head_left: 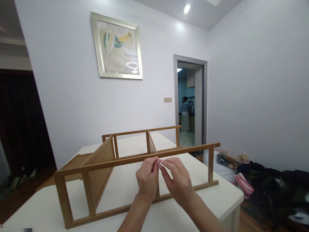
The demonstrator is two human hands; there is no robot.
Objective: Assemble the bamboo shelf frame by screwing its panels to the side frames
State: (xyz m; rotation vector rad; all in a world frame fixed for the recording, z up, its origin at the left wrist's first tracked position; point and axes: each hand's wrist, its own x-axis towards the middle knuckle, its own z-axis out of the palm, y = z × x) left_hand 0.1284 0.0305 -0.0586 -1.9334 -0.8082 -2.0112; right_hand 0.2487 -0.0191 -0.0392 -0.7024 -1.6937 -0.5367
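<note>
A wooden rack frame point(135, 158) lies on its side on the white table, with its slats and shelf boards between two long rails. At the middle of the near rail, both hands meet in front of the wood. My left hand point(147, 177) is closed in a pinch, thumb and forefinger against a small silvery piece point(159, 163). From the other side, my right hand point(178, 180) pinches the same piece with thumb and forefinger. The piece is too small to name, and the fingers hide part of it. Behind them, a cross slat meets the rail.
The white table point(193, 209) bears the frame; a flat wooden panel point(72, 164) lies at its left. Clothes point(277, 183) and a red-striped cloth point(243, 185) are heaped at the right. A person point(185, 112) stands beyond the doorway point(205, 96). A framed picture point(96, 48) hangs on the wall.
</note>
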